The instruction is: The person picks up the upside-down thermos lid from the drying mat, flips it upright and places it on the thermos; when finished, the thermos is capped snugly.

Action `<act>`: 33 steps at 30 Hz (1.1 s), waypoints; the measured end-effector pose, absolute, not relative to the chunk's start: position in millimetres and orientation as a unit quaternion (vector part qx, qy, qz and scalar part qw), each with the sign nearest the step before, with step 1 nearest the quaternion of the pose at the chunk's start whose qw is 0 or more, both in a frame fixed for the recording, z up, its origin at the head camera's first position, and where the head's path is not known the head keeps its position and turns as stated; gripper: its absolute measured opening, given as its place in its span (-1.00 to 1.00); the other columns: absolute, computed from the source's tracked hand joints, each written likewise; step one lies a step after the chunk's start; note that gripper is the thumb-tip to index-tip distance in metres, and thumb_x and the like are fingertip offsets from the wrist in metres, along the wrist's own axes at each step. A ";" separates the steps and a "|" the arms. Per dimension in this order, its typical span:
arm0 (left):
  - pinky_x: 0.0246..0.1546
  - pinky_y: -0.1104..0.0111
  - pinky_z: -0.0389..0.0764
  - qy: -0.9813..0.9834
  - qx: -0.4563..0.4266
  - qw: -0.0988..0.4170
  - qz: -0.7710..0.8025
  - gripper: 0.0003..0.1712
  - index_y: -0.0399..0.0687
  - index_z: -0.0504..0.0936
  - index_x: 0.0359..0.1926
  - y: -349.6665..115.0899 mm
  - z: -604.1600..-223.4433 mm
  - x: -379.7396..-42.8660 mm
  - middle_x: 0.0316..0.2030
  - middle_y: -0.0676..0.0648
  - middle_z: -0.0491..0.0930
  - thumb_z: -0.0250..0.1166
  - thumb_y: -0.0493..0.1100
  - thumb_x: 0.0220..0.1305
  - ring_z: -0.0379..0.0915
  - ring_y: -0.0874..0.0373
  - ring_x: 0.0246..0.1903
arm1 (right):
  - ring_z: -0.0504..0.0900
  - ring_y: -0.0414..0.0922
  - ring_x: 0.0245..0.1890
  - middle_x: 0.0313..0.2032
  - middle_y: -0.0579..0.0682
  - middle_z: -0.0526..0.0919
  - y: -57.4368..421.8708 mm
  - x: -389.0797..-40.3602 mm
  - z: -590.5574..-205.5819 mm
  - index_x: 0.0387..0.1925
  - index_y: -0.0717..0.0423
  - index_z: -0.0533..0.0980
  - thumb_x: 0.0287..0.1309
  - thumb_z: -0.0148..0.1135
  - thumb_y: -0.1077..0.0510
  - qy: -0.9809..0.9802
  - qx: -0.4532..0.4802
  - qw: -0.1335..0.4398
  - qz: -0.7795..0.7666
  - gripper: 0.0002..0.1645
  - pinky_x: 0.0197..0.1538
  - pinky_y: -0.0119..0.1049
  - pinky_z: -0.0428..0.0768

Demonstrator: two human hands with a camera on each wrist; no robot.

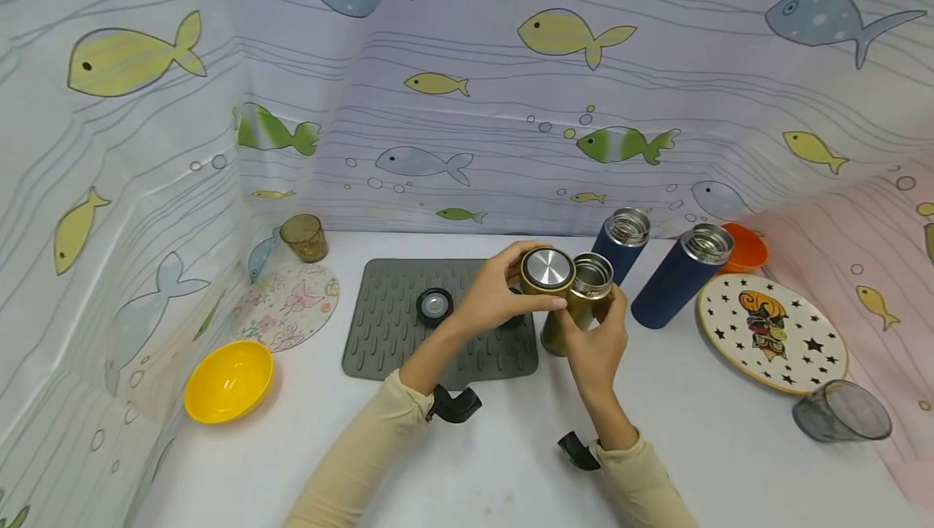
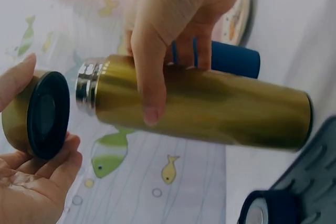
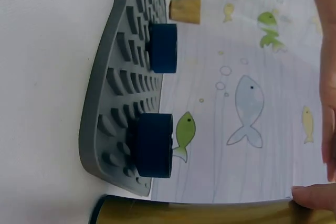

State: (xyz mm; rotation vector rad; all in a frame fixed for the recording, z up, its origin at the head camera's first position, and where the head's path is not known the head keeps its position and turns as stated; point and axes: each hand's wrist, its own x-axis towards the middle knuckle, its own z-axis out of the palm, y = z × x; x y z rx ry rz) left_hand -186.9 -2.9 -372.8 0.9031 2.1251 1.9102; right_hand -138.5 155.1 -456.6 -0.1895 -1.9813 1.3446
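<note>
My left hand [image 1: 487, 294] grips a gold screw lid [image 1: 549, 267] with a steel disc on top, thumb on one side and fingers on the other. In my right hand [image 1: 600, 349] is a gold thermos bottle [image 1: 558, 336], gripped around its upper body. Its steel mouth is uncovered. The left wrist view shows the lid's dark underside [image 2: 48, 115] facing the bottle's steel neck [image 2: 88, 87], a small gap apart. A blue lid [image 1: 434, 306] lies on the grey drying mat [image 1: 379, 325]; a second blue lid [image 3: 155, 145] there is mostly hidden by my left hand in the head view.
Two lidless blue thermos bottles [image 1: 660, 293] stand right of the gold one. Farther right are an orange bowl [image 1: 747, 251], a star-patterned plate [image 1: 795, 341] and a grey glass [image 1: 832, 414]. Leftward sit a yellow bowl [image 1: 228, 382], a floral round mat [image 1: 292, 309] and an amber glass [image 1: 305, 239].
</note>
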 end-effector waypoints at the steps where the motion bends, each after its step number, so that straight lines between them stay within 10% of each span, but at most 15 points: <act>1: 0.26 0.32 0.47 0.707 0.302 0.070 0.636 -0.20 -0.18 0.39 0.34 0.7 -372.5 -187.8 0.20 -0.17 0.48 0.49 -0.33 0.05 0.48 0.04 0.19 | 0.61 0.06 0.06 0.05 0.27 0.59 155.7 -138.9 -457.4 0.25 0.33 0.32 -0.03 0.53 0.27 -0.768 -0.072 0.361 0.523 -0.17 0.09 -0.02 0.58; 33: 0.18 0.41 0.47 0.766 0.327 0.041 0.552 -0.10 -0.07 0.34 0.41 55.3 -390.4 -208.0 0.19 -0.09 0.37 0.54 -0.07 0.07 0.39 0.16 0.13 | 0.60 0.07 0.07 0.08 0.25 0.56 155.0 -139.8 -466.0 0.23 0.36 0.32 -0.02 0.51 0.30 -0.771 -0.058 0.381 0.507 -0.20 0.02 -0.07 0.60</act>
